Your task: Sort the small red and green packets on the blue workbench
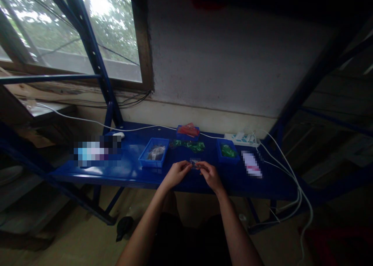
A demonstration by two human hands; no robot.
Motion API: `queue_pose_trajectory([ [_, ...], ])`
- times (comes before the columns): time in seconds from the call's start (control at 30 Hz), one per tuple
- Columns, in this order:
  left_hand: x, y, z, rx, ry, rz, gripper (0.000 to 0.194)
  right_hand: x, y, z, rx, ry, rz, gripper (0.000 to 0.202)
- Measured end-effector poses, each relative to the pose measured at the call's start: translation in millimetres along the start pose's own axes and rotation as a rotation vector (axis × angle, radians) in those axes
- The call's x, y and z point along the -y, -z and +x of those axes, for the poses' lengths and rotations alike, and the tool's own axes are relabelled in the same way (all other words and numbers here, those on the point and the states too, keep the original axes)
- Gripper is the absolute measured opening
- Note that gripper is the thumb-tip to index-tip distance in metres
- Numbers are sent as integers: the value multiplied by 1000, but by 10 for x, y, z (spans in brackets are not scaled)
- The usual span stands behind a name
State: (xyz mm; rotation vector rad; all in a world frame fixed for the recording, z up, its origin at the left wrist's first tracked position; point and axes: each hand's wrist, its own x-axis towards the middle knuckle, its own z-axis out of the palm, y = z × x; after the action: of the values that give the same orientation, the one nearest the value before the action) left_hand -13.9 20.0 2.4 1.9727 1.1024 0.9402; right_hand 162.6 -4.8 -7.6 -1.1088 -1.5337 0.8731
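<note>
Just above the front part of the blue shelf, my left hand (177,173) and my right hand (211,175) meet at a small clear plastic bag (194,161). Each hand pinches one side of it between thumb and fingers. Something small and greyish shows in or behind the bag, too small to name. Behind my hands lie several green plastic packets (196,146). A blue bin (152,165) with small greyish clear packets stands left of my hands. Another blue bin (227,160), holding green packets, is at the right.
A third blue bin (180,136) with red packets stands at the back. A white power strip (241,139) and cables (296,180) lie at the right, near a blurred-out flat white item (251,164). Blurred-out items (93,151) lie far left. Blue posts (97,64) frame the shelf (116,172).
</note>
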Motion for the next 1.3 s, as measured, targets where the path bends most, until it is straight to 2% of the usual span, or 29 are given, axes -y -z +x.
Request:
queue_pose_trajectory([
  [0.7, 50, -7, 3, 42, -14, -57, 24, -11, -17, 9, -4, 32, -116, 17],
  [0.97, 35, -6, -4, 44, -34, -39, 23, -81, -5, 52, -130, 91, -206, 10],
  [1.17, 43, -11, -8, 25, -54, -71, 23, -67, -23, 38, -49, 76, -181, 15],
  [1.3, 32, -1, -10, 43, -121, -70, 24, 17, -34, 6, -1, 68, -154, 19],
])
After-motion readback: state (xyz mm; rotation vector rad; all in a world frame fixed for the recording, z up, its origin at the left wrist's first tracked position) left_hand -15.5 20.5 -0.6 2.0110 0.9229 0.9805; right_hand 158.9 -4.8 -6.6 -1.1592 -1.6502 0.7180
